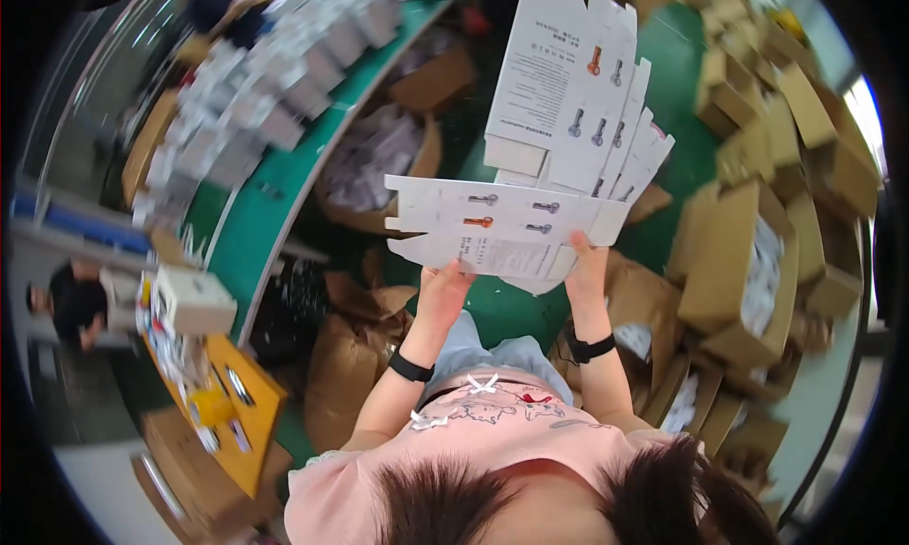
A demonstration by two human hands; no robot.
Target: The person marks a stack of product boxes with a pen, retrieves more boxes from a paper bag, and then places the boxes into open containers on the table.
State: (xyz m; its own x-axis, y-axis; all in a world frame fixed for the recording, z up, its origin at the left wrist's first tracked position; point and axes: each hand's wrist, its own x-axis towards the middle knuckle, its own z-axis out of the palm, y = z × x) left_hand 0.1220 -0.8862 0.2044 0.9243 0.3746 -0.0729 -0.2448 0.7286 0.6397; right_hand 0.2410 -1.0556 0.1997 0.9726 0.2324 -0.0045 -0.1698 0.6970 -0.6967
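Several flat, unfolded white box blanks (511, 225) printed with small pictures of handheld devices in orange and grey are in front of me. My left hand (443, 287) grips the lower edge of the nearest blank, thumb on top. My right hand (588, 261) closes on the same blanks at their lower right corner. Farther off, more white blanks (559, 81) fan out upright beyond the near ones, their edges overlapping. How those are supported is hidden. Each wrist wears a black band.
A green-topped table (284, 204) with rows of white packages (251, 109) runs along the left. An orange table (248, 403) with small items stands lower left. Open brown cartons (734, 270) pile up at right, and a carton of white pieces (374, 157) sits beside the green table. Two other people are at left.
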